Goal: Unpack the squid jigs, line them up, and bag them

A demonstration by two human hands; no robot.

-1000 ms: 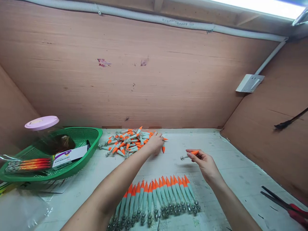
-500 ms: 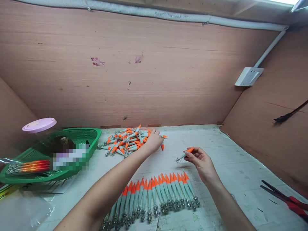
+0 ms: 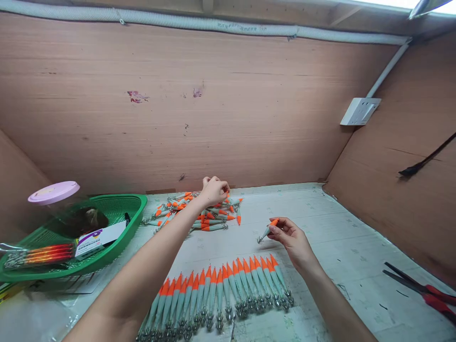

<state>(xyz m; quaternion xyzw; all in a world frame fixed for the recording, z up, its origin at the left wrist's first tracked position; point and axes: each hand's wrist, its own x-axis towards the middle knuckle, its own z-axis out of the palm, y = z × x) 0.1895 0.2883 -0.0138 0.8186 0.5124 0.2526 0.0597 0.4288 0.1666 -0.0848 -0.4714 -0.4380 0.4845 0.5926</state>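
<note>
A loose pile of orange-tipped, pale green squid-jig lures (image 3: 199, 213) lies at the back of the white work surface (image 3: 338, 237). My left hand (image 3: 213, 190) hovers over the pile with fingers curled, pinching lures lifted from it. My right hand (image 3: 290, 237) holds one lure (image 3: 267, 230) by its orange end, hooks pointing down-left, above the surface. Nearer to me, several lures (image 3: 221, 289) lie side by side in a neat row, orange tips away from me and hooks toward me.
A green mesh basket (image 3: 117, 204) at the left holds a pink-lidded jar (image 3: 53, 192), a small box and packed red lures. Red-handled scissors (image 3: 423, 289) lie at the right. Brown board walls enclose the bench, with a white socket (image 3: 359, 110) on the right.
My left hand has risen from the pile and closed, pulling some lures up with it. My right hand has tilted its lure hooks-down and moved slightly left.
</note>
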